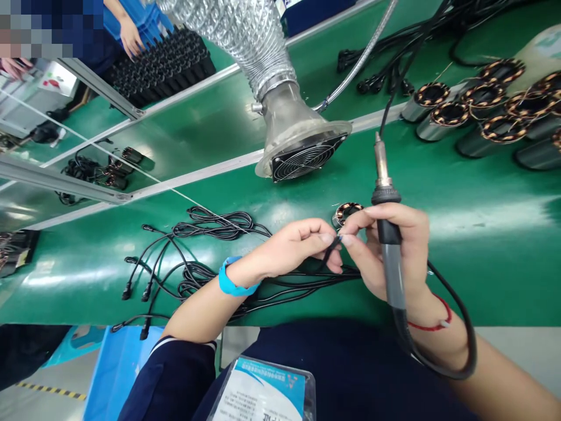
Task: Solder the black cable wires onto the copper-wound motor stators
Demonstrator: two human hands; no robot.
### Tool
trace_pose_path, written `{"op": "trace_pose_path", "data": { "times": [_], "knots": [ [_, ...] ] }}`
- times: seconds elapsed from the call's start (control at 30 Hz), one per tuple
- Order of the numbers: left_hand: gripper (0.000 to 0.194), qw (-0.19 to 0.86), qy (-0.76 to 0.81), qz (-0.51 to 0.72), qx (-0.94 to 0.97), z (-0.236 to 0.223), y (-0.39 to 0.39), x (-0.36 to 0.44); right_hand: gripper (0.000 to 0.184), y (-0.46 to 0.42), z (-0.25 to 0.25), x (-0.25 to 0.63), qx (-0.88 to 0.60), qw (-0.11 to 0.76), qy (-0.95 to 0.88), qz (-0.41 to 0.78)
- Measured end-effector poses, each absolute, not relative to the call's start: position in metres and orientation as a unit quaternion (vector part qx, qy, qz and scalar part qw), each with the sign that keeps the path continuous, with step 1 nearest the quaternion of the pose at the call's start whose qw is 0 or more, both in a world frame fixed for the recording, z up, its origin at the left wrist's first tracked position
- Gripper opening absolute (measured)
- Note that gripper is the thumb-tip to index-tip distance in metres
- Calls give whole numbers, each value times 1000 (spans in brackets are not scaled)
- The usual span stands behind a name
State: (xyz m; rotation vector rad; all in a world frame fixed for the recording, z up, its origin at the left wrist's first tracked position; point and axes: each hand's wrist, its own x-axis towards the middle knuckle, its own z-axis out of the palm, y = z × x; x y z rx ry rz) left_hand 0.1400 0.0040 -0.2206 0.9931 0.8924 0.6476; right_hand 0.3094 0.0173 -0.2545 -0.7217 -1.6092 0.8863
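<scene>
My right hand (394,245) is closed around a soldering iron (391,251), its metal tip pointing up and away. The thumb and index finger of that hand also pinch at the end of a black cable (328,252), where a small bit of blue shows. My left hand (307,242) is shut on the same cable, fingertips almost meeting the right hand's. Just behind the fingers stands a stator with copper windings (348,211), partly hidden by my right hand. Black cables with connectors (193,275) lie coiled to the left and run beneath my hands.
A fume extractor (307,140) with a foil duct hangs ahead. Several stators (477,108) stand at the right rear, near more black cables (381,64). Across the bench, a co-worker's hand (130,38) is above rows of black parts (170,67). A blue bin (118,368) sits below left.
</scene>
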Motion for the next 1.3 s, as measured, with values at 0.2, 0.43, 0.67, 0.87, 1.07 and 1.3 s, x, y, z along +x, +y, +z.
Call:
{"op": "trace_pose_path", "data": {
  "times": [0.2, 0.43, 0.67, 0.87, 1.07, 1.3],
  "knots": [
    [18, 710, 473, 329, 405, -231, 12, 142, 39, 19, -259, 310, -337, 517, -688, 381],
    [9, 554, 581, 388, 452, -261, 36, 147, 41, 24, -268, 339, -478, 461, -674, 326],
    [10, 509, 556, 408, 514, -272, 42, 149, 27, 19, -289, 352, -435, 550, -695, 158],
    [11, 487, 552, 412, 537, -277, 42, 149, 22, 18, -295, 353, -399, 551, -716, 160],
    [13, 484, 537, 424, 545, -278, 44, 149, 25, 16, -296, 353, -394, 545, -719, 172],
    [15, 484, 532, 430, 546, -277, 46, 151, 27, 15, -294, 354, -399, 531, -730, 161]
  ]
}}
